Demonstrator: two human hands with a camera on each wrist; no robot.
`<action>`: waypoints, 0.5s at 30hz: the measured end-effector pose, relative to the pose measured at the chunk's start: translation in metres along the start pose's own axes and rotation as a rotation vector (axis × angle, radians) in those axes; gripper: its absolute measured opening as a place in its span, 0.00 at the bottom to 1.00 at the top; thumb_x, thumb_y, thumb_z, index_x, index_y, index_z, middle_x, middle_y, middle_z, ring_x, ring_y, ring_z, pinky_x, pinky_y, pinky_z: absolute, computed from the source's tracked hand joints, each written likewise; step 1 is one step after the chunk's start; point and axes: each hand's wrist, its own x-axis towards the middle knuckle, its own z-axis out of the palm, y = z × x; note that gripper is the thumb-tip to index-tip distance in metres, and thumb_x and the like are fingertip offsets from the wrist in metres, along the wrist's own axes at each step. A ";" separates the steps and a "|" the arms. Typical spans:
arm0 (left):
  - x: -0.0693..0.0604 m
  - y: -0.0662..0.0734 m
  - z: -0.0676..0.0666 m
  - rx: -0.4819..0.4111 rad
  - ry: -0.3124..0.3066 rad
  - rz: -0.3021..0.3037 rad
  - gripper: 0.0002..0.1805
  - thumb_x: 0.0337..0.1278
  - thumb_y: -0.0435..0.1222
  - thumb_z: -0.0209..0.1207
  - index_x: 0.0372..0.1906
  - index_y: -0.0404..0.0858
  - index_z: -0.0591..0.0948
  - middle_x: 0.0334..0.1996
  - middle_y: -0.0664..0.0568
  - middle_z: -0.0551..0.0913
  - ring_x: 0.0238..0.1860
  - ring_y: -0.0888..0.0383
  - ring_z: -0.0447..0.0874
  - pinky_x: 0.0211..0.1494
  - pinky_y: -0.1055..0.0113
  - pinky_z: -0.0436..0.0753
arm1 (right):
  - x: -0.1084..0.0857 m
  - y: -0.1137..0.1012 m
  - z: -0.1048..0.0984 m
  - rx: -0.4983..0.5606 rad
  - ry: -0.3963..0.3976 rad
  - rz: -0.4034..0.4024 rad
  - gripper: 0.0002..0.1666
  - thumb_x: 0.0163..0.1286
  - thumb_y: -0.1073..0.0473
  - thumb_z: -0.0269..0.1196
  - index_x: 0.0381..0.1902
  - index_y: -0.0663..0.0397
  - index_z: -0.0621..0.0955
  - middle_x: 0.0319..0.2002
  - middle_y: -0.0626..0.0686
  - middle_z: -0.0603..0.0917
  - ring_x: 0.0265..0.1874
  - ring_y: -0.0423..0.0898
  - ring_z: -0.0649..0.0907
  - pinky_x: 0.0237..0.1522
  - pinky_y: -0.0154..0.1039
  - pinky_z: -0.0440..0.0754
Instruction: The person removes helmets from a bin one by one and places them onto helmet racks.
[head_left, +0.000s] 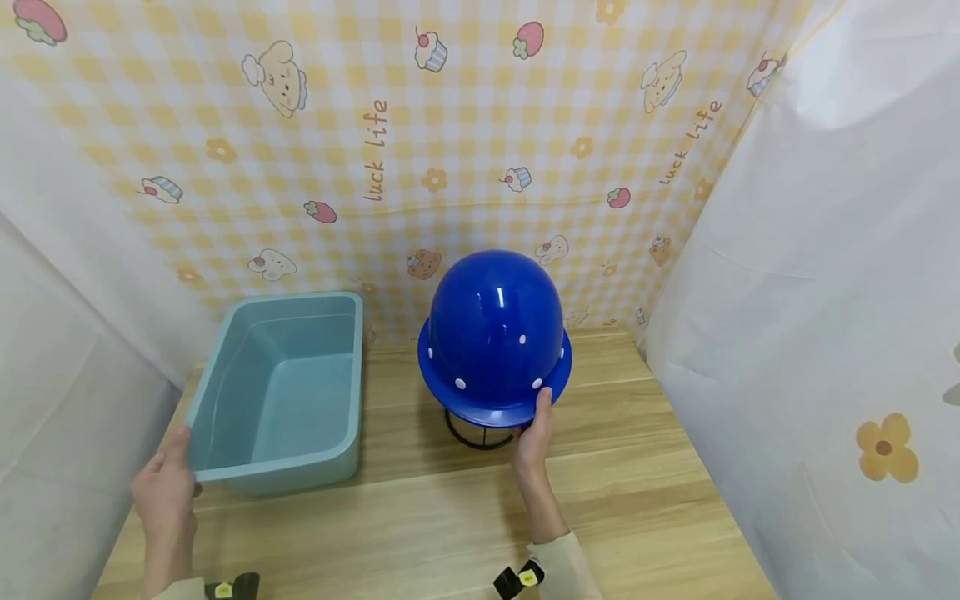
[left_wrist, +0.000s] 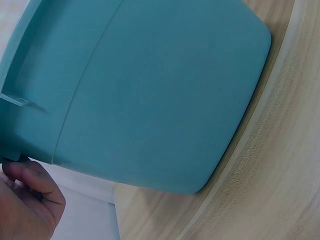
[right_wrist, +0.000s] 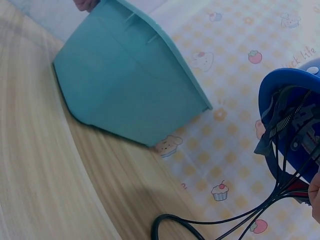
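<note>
My left hand [head_left: 167, 483] grips the rim of a teal plastic bin [head_left: 281, 470] at its near left corner; the left wrist view shows the fingers curled under that rim. The bin stands on the wooden table, and no contents show in it. On the right, my right hand [head_left: 534, 433] holds the brim of a blue hard hat [head_left: 495, 325], thumb on top and fingers beneath. Below the hat is a black wire stand [right_wrist: 250, 212] with a looped base. Dark straps [right_wrist: 282, 125] and part of the inner lining show inside the hat.
The wood-grain table [head_left: 390, 533] spreads around and in front of the bin and hat. Behind stands a yellow checked cloth [head_left: 465, 150] with cartoon prints. White sheets [head_left: 795, 317] hang on both sides.
</note>
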 end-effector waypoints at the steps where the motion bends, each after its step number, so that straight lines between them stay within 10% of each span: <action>1: 0.000 0.000 0.000 -0.003 0.000 0.000 0.18 0.59 0.66 0.56 0.33 0.59 0.82 0.21 0.78 0.76 0.32 0.66 0.70 0.28 0.71 0.67 | 0.000 0.000 0.000 0.013 -0.006 -0.011 0.28 0.79 0.36 0.40 0.43 0.48 0.78 0.15 0.37 0.68 0.12 0.34 0.62 0.18 0.29 0.59; 15: -0.001 0.003 0.000 0.056 -0.019 -0.006 0.26 0.57 0.69 0.52 0.43 0.56 0.83 0.22 0.80 0.74 0.37 0.66 0.71 0.33 0.70 0.69 | -0.001 0.004 -0.001 0.132 -0.083 -0.082 0.28 0.78 0.30 0.39 0.43 0.43 0.73 0.15 0.36 0.63 0.14 0.32 0.60 0.18 0.34 0.52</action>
